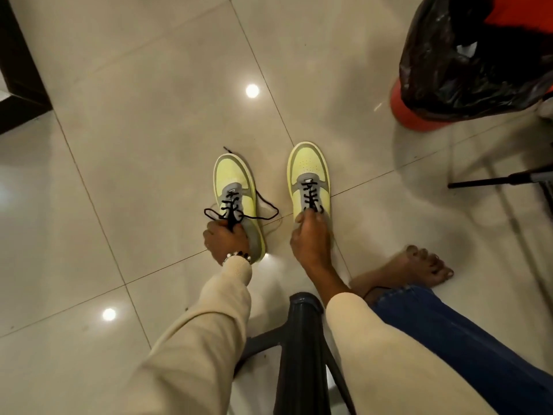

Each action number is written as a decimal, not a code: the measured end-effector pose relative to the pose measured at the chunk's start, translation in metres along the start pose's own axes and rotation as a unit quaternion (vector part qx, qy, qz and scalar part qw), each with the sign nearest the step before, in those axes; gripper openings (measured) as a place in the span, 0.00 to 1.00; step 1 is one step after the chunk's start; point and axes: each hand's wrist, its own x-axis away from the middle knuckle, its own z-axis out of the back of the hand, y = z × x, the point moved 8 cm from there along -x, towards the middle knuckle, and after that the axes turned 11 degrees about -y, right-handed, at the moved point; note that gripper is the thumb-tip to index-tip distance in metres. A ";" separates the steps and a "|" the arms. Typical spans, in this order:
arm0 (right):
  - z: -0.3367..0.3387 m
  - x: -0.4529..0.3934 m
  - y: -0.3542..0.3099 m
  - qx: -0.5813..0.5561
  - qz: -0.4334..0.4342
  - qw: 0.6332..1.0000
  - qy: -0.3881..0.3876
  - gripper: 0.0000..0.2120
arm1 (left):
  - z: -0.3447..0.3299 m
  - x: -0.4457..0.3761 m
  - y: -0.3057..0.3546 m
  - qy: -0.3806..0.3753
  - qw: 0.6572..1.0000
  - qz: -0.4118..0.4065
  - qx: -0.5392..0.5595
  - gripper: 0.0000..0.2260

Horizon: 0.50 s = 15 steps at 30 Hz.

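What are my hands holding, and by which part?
The left hand grips the loose-laced sneaker at its tongue and laces; the right hand grips the other sneaker at the top of its tongue.

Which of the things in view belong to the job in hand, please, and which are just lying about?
In hand: left shoe, held by the left hand; its loose laces; right shoe, held by the right hand.
Lying about: red bin with black bag; dark stool; metal stand.
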 end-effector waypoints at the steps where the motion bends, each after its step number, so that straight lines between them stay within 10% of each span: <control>1: -0.017 0.000 -0.011 -0.010 0.030 0.998 -0.056 0.14 | 0.006 -0.004 -0.012 -0.004 0.999 0.049 -0.004 0.19; 7: -0.100 0.032 -0.019 0.068 0.038 0.918 -0.388 0.33 | -0.017 -0.030 -0.032 -0.195 0.956 0.059 -0.213 0.21; 15: -0.060 0.024 -0.045 -0.036 -0.013 0.952 -0.303 0.20 | 0.017 0.014 0.009 -0.109 0.969 -0.002 -0.222 0.14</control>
